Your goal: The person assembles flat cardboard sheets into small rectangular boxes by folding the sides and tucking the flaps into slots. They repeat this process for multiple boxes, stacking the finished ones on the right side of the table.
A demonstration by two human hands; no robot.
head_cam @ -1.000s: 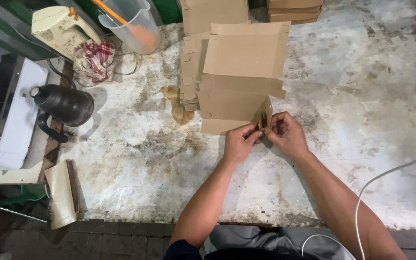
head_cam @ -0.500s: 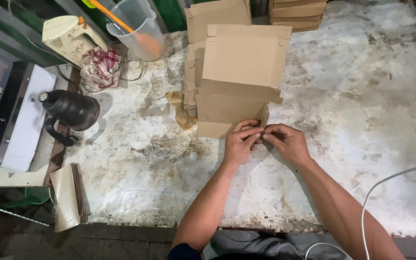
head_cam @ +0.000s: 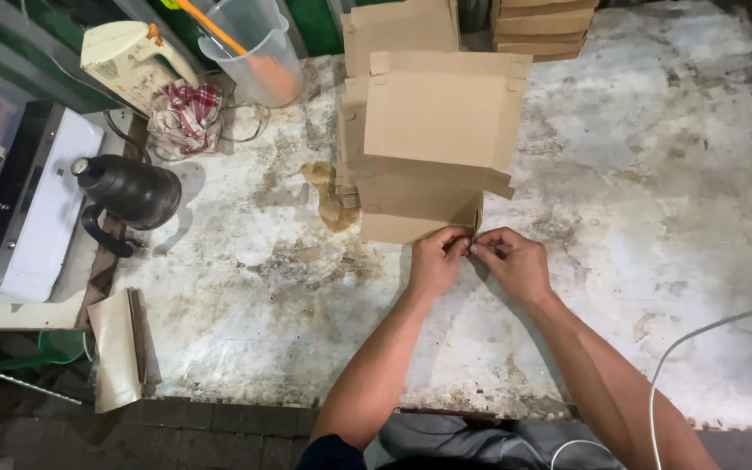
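Pinching the near corner of the cardboard box (head_cam: 433, 148) at twelve o'clock, left hand (head_cam: 435, 261) and right hand (head_cam: 515, 261) meet fingertip to fingertip. Pressed unevenly, the flap could buckle, or the half-folded box slide across the worn table (head_cam: 637, 218).

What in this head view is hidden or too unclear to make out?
- The spot where the left hand and right hand pinch the cardboard box: fingers cover it.
- Stacked cardboard sheets: cut off by the top edge.
- Clear measuring jug: top cut off.
- White cable: runs off the right edge.
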